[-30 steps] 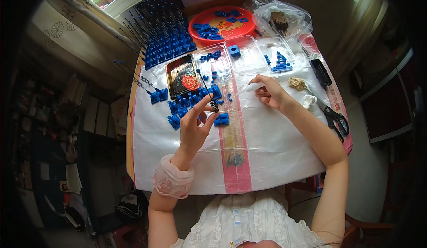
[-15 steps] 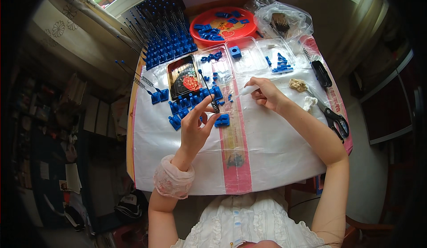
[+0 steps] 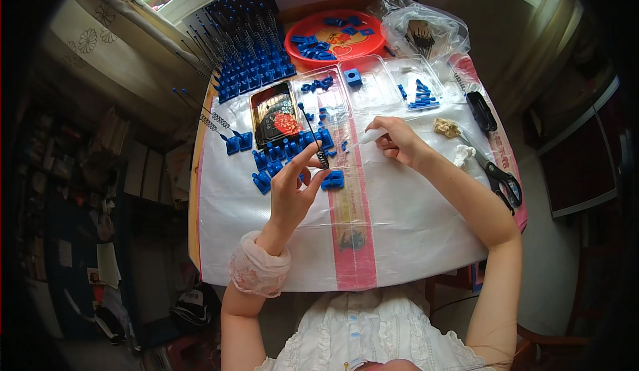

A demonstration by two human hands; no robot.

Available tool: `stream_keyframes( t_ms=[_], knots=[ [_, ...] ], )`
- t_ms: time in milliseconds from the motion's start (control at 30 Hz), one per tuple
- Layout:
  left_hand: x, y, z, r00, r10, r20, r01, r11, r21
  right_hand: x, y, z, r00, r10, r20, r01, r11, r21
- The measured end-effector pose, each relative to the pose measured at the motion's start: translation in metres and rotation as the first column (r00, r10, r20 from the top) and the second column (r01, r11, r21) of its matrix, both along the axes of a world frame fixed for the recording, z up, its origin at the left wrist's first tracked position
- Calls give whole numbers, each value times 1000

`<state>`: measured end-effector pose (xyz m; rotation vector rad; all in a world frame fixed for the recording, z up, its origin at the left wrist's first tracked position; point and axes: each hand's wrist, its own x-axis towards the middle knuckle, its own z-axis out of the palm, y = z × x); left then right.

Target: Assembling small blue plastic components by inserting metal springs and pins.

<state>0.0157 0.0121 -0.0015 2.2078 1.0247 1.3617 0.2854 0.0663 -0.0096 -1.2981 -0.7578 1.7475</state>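
My left hand (image 3: 293, 188) pinches a black coil spring (image 3: 323, 158) between thumb and fingers. From the coil a thin black rod rises to a small blue tip. My right hand (image 3: 401, 143) is closed on a small white tube (image 3: 374, 134), whose thin end points left toward the spring. Much of the tube is hidden by the fingers. Between and beyond my hands stand several blue plastic bases (image 3: 291, 148), and one more blue base (image 3: 332, 180) lies just right of my left hand. Small blue bits are scattered near the spring.
Finished-looking spring pieces on blue bases (image 3: 256, 75) crowd the back left. Behind are a red round tray (image 3: 368, 46), clear plastic boxes (image 3: 370, 98) with blue parts, and a plastic bag (image 3: 449, 28). A black-and-gold tray (image 3: 266, 108) stands left; scissors (image 3: 504, 183) and crumpled tissue (image 3: 464, 154) lie right.
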Motion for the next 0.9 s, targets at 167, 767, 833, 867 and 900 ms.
stream_keyframes(
  t_ms=[167,767,833,867,900],
  knots=[
    [1,-1,2,1000,-6,7,6,1000,-10,0,0,-2,1000,-12,5,12,1000,2],
    [1,-2,3,1000,-10,27,11,999,-32,25,-13,5,994,-77,-75,76,997,-23],
    [1,-2,3,999,-14,31,15,999,-37,30,-17,6,987,-100,-129,98,995,-22],
    [1,-2,3,999,-14,29,15,999,-35,32,-20,7,981,-111,-156,109,994,-23],
    [1,-2,3,1000,-14,27,15,999,-33,35,-25,9,970,-148,-193,152,988,4]
  ],
)
